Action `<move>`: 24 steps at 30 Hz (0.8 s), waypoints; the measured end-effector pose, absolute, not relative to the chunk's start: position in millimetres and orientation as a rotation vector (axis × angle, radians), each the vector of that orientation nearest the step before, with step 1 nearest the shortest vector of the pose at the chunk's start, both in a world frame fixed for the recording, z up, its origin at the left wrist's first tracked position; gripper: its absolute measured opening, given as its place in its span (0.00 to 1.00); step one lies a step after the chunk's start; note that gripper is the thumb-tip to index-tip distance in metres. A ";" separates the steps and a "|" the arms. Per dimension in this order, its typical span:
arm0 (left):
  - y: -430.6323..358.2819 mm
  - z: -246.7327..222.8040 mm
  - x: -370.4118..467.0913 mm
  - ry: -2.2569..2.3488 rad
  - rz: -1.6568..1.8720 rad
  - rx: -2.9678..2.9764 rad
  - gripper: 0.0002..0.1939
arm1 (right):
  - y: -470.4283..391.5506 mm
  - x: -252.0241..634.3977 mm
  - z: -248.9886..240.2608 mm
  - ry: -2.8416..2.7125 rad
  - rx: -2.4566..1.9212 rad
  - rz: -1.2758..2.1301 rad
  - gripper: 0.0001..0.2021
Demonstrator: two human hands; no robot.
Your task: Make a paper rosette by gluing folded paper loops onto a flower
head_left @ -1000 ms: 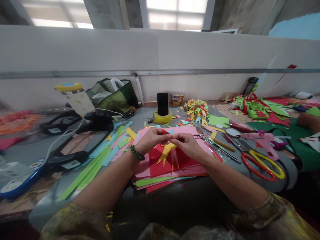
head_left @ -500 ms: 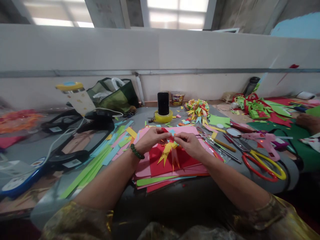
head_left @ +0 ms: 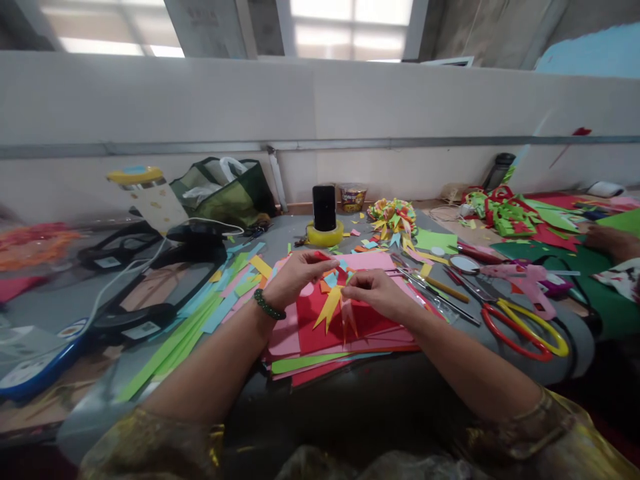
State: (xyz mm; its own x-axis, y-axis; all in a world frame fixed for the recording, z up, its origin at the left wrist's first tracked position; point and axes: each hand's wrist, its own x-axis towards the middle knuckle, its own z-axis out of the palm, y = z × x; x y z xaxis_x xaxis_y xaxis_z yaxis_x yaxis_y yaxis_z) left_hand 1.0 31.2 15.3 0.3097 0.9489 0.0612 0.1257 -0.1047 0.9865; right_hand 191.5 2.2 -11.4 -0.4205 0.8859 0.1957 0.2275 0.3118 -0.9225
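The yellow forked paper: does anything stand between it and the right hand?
Nothing visible does. The right hand is close beside the upper end of the yellow forked paper; whether its grip touches it is unclear.

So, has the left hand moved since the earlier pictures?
Yes, a little: judged against the phone, the left hand has shifted left, away from the right hand.
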 end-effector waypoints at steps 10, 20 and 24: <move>37.5 16.7 -2.3 1.107 1.001 1.411 0.17 | -44.8 225.2 44.4 -2.542 -0.501 1.858 0.35; 25.5 17.7 7.0 1.058 0.851 1.536 0.17 | 16.5 192.2 -1.5 -2.051 -1.131 0.900 0.13; 24.7 21.0 5.6 1.058 0.879 1.488 0.18 | 16.4 193.2 -8.6 -2.071 -1.155 0.526 0.11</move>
State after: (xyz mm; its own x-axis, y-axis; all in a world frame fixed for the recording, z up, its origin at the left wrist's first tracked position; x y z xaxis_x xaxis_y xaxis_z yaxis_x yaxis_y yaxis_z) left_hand 5.6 24.7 21.0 0.3366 0.9416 -0.0100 0.1620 -0.0474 0.9857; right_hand 193.2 16.4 -8.6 -0.3596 0.8536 0.3768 0.5704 0.5207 -0.6352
